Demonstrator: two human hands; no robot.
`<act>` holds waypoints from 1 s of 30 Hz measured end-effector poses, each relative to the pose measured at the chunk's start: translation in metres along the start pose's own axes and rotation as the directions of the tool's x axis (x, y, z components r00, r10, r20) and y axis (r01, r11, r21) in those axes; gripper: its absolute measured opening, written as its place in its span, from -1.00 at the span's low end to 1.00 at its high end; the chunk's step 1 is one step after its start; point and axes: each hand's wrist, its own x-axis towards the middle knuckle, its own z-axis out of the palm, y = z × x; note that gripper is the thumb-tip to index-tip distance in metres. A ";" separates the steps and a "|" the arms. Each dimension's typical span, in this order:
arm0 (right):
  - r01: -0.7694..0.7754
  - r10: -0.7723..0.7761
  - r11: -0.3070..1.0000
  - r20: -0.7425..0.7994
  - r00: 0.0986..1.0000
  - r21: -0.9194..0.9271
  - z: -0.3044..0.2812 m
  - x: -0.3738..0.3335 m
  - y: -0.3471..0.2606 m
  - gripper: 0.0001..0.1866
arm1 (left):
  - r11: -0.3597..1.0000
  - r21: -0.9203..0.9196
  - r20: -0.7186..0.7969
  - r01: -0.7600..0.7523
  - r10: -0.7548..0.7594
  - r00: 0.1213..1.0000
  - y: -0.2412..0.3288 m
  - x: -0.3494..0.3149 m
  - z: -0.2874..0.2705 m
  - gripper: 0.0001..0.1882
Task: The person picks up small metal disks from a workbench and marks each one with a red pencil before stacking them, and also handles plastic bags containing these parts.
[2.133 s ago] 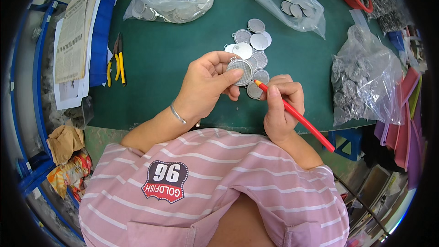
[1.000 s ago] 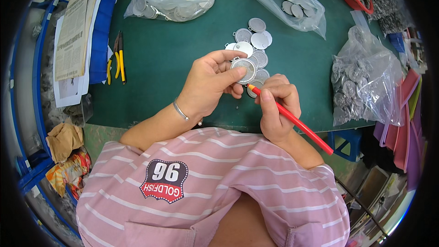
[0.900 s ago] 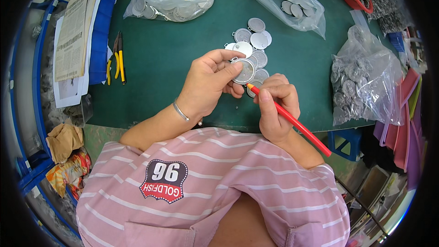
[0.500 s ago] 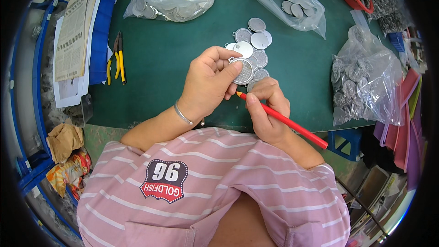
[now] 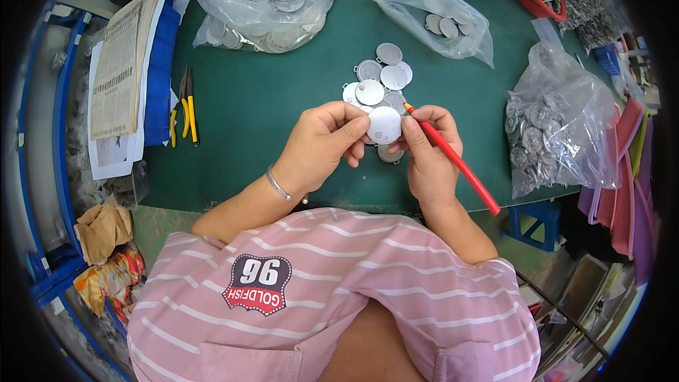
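One round silvery metal disc (image 5: 384, 125) is between left hand (image 5: 320, 140) and right hand (image 5: 433, 159), both pinching its opposite edges above green tabletop (image 5: 247, 99) (right also grips red pencil (image 5: 460, 164), slanting to lower right).

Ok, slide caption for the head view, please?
Left hand grips a silver disc; right hand, at its other edge, holds a red pencil; loose discs lie on the green table.

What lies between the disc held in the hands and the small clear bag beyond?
Head view: loose metal discs, some overlapping, then a strip of green tabletop before the small clear bag. The tip of the red pencil shows beside the nearer discs.
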 end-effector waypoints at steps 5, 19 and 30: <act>-0.030 0.030 0.993 -0.002 1.000 0.117 -0.004 -0.001 0.000 -0.85 | 0.998 -0.068 -0.001 -0.002 0.002 1.000 0.000 -0.003 0.001 -0.84; -0.027 0.029 0.991 -0.010 1.000 0.130 -0.005 -0.007 0.000 -0.90 | 0.313 0.838 0.260 -0.447 0.492 0.831 -0.005 0.056 -0.026 -0.64; 0.023 -0.022 1.000 -0.062 0.998 0.013 -0.007 -0.003 0.004 -0.85 | 0.696 0.654 -0.018 -0.297 0.408 0.913 -0.001 0.061 -0.009 -0.89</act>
